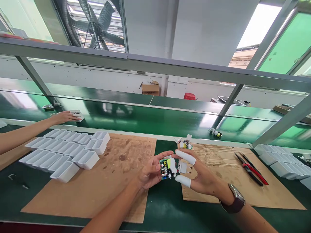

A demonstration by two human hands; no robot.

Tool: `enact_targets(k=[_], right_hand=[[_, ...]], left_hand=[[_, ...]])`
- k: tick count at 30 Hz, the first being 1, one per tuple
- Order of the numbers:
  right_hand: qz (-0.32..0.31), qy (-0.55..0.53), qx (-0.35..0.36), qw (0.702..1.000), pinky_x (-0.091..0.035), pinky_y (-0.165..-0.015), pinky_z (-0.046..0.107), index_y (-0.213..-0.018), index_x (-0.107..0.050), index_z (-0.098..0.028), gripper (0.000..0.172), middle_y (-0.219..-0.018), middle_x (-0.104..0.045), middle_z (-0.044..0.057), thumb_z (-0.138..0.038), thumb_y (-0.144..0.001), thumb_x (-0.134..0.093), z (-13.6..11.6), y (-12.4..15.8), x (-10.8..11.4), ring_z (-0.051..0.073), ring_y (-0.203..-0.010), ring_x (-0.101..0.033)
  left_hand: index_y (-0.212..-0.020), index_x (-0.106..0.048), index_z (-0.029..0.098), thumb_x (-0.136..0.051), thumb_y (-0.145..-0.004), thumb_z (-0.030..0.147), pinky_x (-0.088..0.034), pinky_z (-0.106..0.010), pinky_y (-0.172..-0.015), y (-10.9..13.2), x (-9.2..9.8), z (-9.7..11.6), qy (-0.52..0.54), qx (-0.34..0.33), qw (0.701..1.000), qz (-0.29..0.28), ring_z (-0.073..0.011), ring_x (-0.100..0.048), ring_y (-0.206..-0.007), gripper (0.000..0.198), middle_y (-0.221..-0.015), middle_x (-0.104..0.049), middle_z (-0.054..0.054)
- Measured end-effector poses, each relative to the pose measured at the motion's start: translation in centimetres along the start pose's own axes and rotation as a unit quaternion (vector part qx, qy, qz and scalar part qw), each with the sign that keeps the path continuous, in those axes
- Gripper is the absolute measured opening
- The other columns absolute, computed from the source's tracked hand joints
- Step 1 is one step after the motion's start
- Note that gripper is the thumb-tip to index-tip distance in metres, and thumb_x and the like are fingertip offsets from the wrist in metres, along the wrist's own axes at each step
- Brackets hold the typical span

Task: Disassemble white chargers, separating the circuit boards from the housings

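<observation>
Between my two hands is a small circuit board (166, 169) with a yellow transformer and white parts. My left hand (151, 170) grips its left end with thumb and fingers. My right hand (202, 173), with white finger cots on thumb and index finger, closes around its right end. A white plug piece with two metal pins (182, 167) sits there between the right thumb and finger, apparently joined to the board; the exact contact is partly hidden. Just beyond my hands, another circuit board with white parts (185, 144) lies at the edge of the cardboard.
Cardboard sheets (116, 191) cover the green bench on both sides. Rows of white trays (64, 171) stand left, more white trays (284, 165) right. Red-handled pliers (255, 173) and tweezers lie right. Another person's hand (64, 117) holds a white piece at left. A small board (215, 132) lies behind.
</observation>
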State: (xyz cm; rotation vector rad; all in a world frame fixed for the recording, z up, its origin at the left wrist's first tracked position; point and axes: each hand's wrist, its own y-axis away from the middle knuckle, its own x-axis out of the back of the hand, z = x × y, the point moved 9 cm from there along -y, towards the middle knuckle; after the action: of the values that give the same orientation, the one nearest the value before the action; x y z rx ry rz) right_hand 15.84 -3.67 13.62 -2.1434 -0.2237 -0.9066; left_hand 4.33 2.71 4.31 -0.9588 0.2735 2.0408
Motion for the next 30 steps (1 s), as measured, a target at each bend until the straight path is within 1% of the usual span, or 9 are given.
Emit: enact_targets(k=[4,8,11,14,19,22,24,27,30], right_hand=[[0.030,-0.014,0.003,0.999,-0.051,-0.115,0.043,-0.154,-0.039,-0.026,0.069,-0.137,-0.063,0.012,-0.021,-0.092,-0.070,-0.2,-0.4,-0.2,0.025,-0.137,-0.057],[0.071,-0.026,0.008,0.997,-0.052,-0.113,0.045,-0.149,-0.045,-0.026,0.066,-0.133,-0.064,0.012,-0.019,-0.089,-0.072,-0.3,-0.3,0.4,0.026,-0.133,-0.059],[0.109,-0.037,0.000,0.993,-0.049,-0.114,0.051,-0.149,-0.046,-0.027,0.066,-0.129,-0.067,0.011,-0.015,-0.088,-0.070,0.5,-0.2,2.0,0.027,-0.132,-0.059],[0.135,-0.033,-0.032,0.990,-0.052,-0.110,0.052,-0.147,-0.047,-0.029,0.063,-0.130,-0.064,0.012,-0.015,-0.089,-0.068,2.4,0.1,3.7,0.028,-0.128,-0.061],[0.161,0.000,-0.072,0.984,-0.050,-0.112,0.056,-0.147,-0.049,-0.030,0.060,-0.131,-0.064,0.011,-0.020,-0.090,-0.068,5.8,1.5,4.3,0.029,-0.128,-0.061],[0.170,0.020,-0.067,0.983,-0.052,-0.109,0.053,-0.144,-0.051,-0.030,0.058,-0.129,-0.066,0.010,-0.020,-0.090,-0.068,6.8,2.3,3.3,0.028,-0.125,-0.062],[0.171,0.030,-0.057,0.983,-0.054,-0.107,0.051,-0.144,-0.052,-0.030,0.057,-0.131,-0.065,0.010,-0.019,-0.090,-0.068,7.1,2.8,2.6,0.028,-0.125,-0.062],[0.172,0.050,-0.037,0.983,-0.056,-0.105,0.052,-0.146,-0.050,-0.030,0.059,-0.132,-0.064,0.011,-0.018,-0.090,-0.067,7.1,3.6,2.1,0.029,-0.127,-0.060],[0.156,0.065,-0.033,0.985,-0.057,-0.102,0.054,-0.148,-0.048,-0.028,0.061,-0.131,-0.064,0.012,-0.015,-0.091,-0.065,7.2,4.5,1.8,0.031,-0.128,-0.059]], left_hand=[[-0.136,-0.062,0.012,-0.089,-0.072,0.041,-0.054,-0.033,-0.091,0.1,0.1,-0.1,-0.008,-0.004,1.000,0.007,-0.0256,-0.072,-0.102,0.075,-0.109,-0.074,-0.011],[-0.132,-0.065,0.012,-0.092,-0.068,0.044,-0.056,-0.034,-0.093,-0.2,0.2,-0.2,-0.003,0.004,1.000,0.018,-0.0259,-0.071,-0.106,0.077,-0.118,-0.073,-0.014],[-0.118,-0.071,0.013,-0.091,-0.068,0.055,-0.059,-0.031,-0.078,-0.5,2.5,1.4,-0.058,-0.038,0.988,0.135,-0.0213,-0.072,-0.088,0.069,-0.104,-0.075,-0.012],[-0.083,-0.069,0.015,-0.089,-0.070,0.054,-0.048,-0.020,-0.056,0.4,5.5,4.5,-0.127,-0.121,0.940,0.292,-0.0081,-0.057,-0.057,0.046,-0.071,-0.064,0.001],[-0.066,-0.058,0.017,-0.083,-0.077,0.054,-0.038,-0.017,-0.049,1.0,7.2,6.1,-0.195,-0.154,0.896,0.367,-0.0046,-0.043,-0.049,0.045,-0.059,-0.050,0.006],[-0.086,-0.072,0.018,-0.083,-0.078,0.051,-0.050,-0.023,-0.066,1.0,7.3,5.5,-0.269,-0.154,0.873,0.377,-0.0107,-0.059,-0.068,0.036,-0.078,-0.066,0.000],[-0.119,-0.071,0.022,-0.087,-0.074,0.048,-0.052,-0.034,-0.094,0.7,6.7,4.8,-0.379,-0.136,0.845,0.353,-0.0206,-0.067,-0.101,0.054,-0.112,-0.072,-0.007],[-0.151,-0.047,0.028,-0.094,-0.064,0.047,-0.033,-0.055,-0.121,-0.2,5.6,2.9,-0.554,-0.055,0.788,0.261,-0.0361,-0.046,-0.144,0.101,-0.156,-0.051,-0.014],[-0.159,-0.036,0.027,-0.096,-0.060,0.050,-0.019,-0.064,-0.126,-0.3,5.0,1.1,-0.612,0.004,0.769,0.185,-0.0428,-0.026,-0.156,0.118,-0.168,-0.033,-0.017]])
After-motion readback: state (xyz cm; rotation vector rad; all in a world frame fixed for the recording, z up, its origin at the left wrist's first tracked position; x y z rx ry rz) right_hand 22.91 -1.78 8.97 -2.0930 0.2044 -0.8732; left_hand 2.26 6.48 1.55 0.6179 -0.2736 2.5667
